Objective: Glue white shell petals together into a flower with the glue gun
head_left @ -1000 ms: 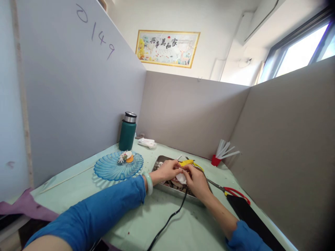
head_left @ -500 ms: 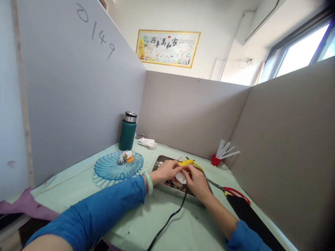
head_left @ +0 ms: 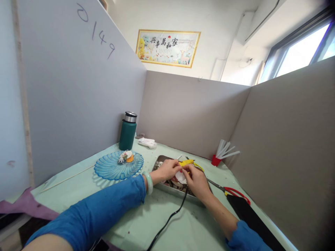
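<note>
Meeting by wht. pc. (head_left: 181,179), L fingers (head_left: 176,166) & R fingers (head_left: 190,169) (grip: can't tell); partition (head_left: 78,94) reads "0149".

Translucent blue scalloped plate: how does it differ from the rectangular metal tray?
The translucent blue scalloped plate is rounded; the rectangular metal tray has straight sides. The plate bears a small white-and-orange cluster; the tray holds many small shell-like pieces. Both stand on the pale green table covering.

The left forearm (head_left: 104,205) bars the gap between plate (head_left: 108,169) and tray (head_left: 170,190).
</note>
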Demonstrator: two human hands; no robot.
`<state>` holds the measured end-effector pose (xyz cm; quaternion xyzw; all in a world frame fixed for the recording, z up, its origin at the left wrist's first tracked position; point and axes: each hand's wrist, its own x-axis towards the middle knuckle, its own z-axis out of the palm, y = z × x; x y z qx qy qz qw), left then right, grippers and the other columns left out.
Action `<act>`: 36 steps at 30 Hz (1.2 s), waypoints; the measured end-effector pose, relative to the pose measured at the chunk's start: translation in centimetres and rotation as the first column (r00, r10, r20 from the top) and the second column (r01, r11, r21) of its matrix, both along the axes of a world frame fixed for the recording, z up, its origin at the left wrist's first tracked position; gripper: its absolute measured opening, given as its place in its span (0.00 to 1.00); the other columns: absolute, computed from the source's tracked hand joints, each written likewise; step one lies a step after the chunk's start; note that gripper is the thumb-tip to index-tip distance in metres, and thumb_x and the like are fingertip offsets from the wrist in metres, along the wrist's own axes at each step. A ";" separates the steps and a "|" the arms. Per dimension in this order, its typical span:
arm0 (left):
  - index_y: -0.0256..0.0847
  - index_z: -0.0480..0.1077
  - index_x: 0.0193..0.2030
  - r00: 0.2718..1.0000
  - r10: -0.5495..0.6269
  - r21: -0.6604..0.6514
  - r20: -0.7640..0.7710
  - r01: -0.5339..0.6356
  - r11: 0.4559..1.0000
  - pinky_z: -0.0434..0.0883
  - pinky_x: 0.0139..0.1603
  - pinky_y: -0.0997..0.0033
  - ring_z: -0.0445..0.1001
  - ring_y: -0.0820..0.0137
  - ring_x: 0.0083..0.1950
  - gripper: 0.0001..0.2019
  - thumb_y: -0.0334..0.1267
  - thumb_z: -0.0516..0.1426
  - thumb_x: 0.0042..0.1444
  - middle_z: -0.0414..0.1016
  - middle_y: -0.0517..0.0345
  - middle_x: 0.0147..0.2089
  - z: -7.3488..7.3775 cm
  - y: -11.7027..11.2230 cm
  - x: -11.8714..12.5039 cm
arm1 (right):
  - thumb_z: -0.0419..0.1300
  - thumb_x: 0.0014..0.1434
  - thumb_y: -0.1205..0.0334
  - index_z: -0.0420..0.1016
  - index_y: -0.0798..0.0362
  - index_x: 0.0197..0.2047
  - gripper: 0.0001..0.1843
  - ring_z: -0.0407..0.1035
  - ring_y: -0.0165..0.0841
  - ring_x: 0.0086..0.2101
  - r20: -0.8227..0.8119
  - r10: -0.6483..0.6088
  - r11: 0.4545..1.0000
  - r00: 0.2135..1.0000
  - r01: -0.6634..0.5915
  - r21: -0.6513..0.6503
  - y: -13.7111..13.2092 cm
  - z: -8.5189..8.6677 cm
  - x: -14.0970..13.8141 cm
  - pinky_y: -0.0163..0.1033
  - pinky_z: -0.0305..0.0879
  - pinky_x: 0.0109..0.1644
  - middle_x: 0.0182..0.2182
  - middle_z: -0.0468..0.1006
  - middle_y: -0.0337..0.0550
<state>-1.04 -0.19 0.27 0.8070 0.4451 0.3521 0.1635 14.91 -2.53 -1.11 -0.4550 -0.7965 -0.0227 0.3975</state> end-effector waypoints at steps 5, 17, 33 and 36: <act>0.36 0.71 0.33 0.999 -0.016 -0.012 0.033 0.017 1.000 0.62 0.26 0.78 0.68 0.72 0.28 0.16 0.45 0.48 0.53 0.73 0.57 0.29 -0.1 0.0 0.0 | 0.47 0.58 0.56 0.69 0.52 0.36 0.13 0.68 0.31 0.28 0.005 -0.009 1.000 1.000 0.009 -0.005 0.0 0.0 0.1 0.33 0.59 0.32 0.29 0.75 0.40; 0.35 0.71 0.36 0.996 -0.056 -0.056 0.076 0.061 0.997 0.64 0.28 0.76 0.70 0.71 0.31 0.17 0.46 0.49 0.52 0.74 0.55 0.32 -0.6 0.5 0.0 | 0.47 0.58 0.57 0.68 0.52 0.37 0.12 0.68 0.32 0.31 0.000 -0.009 1.000 1.000 0.009 -0.027 0.0 -0.1 0.0 0.33 0.59 0.33 0.31 0.75 0.40; 0.36 0.71 0.34 0.998 -0.017 -0.010 0.053 0.018 1.000 0.63 0.30 0.76 0.68 0.71 0.30 0.15 0.44 0.50 0.51 0.73 0.56 0.30 -0.3 0.2 0.0 | 0.47 0.58 0.55 0.67 0.51 0.35 0.11 0.67 0.32 0.28 -0.001 -0.014 0.999 1.000 0.014 -0.037 0.3 -0.3 0.1 0.33 0.57 0.32 0.28 0.74 0.39; 0.36 0.71 0.34 0.998 -0.024 -0.008 0.060 0.025 1.000 0.63 0.29 0.77 0.68 0.72 0.30 0.14 0.43 0.50 0.50 0.73 0.57 0.29 -0.3 0.2 0.0 | 0.47 0.59 0.55 0.67 0.51 0.35 0.11 0.67 0.31 0.28 0.005 -0.018 0.999 1.000 0.018 -0.034 0.2 -0.3 0.1 0.33 0.57 0.32 0.28 0.74 0.39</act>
